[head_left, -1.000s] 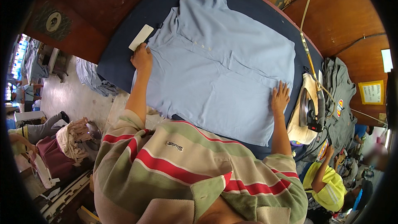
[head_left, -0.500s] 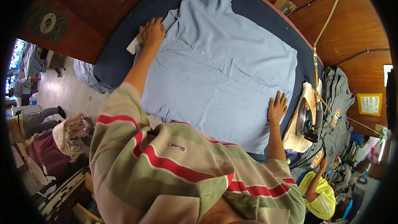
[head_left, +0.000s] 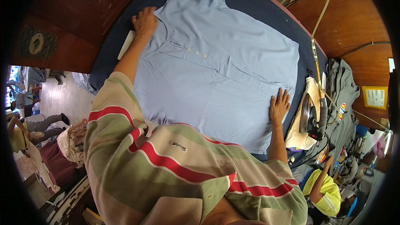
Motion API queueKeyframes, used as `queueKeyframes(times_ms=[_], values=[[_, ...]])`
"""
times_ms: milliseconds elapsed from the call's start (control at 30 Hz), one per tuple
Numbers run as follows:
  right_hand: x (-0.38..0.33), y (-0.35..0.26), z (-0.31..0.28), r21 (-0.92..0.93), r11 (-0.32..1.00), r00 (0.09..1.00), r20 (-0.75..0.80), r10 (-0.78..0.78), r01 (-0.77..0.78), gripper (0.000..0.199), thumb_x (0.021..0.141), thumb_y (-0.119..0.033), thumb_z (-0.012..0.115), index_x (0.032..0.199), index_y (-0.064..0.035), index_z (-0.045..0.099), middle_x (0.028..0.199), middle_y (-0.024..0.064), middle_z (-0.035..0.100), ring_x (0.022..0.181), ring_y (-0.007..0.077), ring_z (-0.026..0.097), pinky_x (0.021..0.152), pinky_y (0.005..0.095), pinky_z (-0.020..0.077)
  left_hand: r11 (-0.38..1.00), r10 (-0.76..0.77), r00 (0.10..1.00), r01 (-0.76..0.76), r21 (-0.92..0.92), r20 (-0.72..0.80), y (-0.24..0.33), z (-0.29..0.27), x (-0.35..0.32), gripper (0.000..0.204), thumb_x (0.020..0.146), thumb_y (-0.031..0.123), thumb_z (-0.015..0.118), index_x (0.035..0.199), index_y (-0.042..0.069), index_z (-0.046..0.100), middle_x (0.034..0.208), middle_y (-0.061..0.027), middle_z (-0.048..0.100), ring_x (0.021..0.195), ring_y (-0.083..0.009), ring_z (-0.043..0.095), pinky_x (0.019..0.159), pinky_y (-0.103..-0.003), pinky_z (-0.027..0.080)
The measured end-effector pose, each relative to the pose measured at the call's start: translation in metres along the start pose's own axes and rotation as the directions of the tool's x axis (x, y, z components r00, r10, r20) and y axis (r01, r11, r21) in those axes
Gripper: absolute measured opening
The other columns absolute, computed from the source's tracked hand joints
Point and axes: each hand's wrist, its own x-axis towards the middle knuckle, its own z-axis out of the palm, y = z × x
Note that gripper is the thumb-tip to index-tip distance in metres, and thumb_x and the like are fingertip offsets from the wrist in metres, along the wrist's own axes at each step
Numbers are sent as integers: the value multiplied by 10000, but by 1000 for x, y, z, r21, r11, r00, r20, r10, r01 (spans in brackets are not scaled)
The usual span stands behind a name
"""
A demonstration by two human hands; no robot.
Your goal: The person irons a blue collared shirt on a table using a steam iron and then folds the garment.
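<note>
Dark-blue covered bench point(head_left: 246, 0), running from the upper centre of the frame toward the right; light-blue placket shirt point(head_left: 208, 96) spread across it at frame centre; the neckline, bunched half a second ago, now lies in a smoother curve, which suggests flatter fabric there. Clothes iron point(head_left: 312, 123), right of the frame, rests on a cream cloth point(head_left: 296, 136); left hand point(head_left: 146, 21), upper left, has moved up along the neckline, fingers extended, gripping nothing visible, shirt beneath and to its right; right hand point(head_left: 280, 105), right of centre, unclenched, rests palm-down on the shirt's lower edge; white tag point(head_left: 126, 45) lies just beside the left forearm; small buttons point(head_left: 197, 53) line the placket.
</note>
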Motion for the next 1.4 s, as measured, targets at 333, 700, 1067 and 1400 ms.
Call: queueKeyframes(times_ms=[333, 700, 1067, 1400], values=[[45, 4, -21, 171, 982, 987, -153, -59, 85, 432, 909, -423, 451, 1247, -160, 504, 1351, 128, 408, 1278, 296, 349, 1023, 519, 215, 999, 48, 999, -48, -10, 6, 15, -10, 31, 229, 848, 206, 469, 1032, 126, 579, 1082, -60, 576, 1046, -261, 538, 908, -527, 351], [243, -13, 6, 393, 888, 953, -272, -136, 239, 291, 922, -246, 453, 1149, -92, 550, 1153, 144, 553, 1120, 320, 489, 952, 409, 369, 619, 608, 674, -733, -282, -419, 176, 6, 82, 276, 821, 67, 492, 1071, 114, 599, 1020, -38, 606, 927, -238, 594, 769, -364, 473], [248, 16, 39, 17, 976, 972, -94, -216, 218, 479, 921, -395, 387, 1369, -225, 380, 1427, 107, 343, 1312, 320, 311, 1063, 467, 237, 738, 536, 724, -652, -176, -433, 198, 24, 108, 199, 854, 103, 517, 1048, 100, 565, 1073, -41, 580, 859, -250, 611, 705, -401, 497], [251, 33, 41, -87, 989, 993, 8, -116, 116, 628, 885, -618, 313, 1432, -317, 239, 1502, 62, 204, 1373, 325, 186, 1063, 564, 156, 991, 82, 997, -80, -109, 7, 14, 40, 30, 498, 919, 434, 412, 1354, 193, 395, 1409, -38, 383, 1291, -258, 357, 1003, -562, 224]])
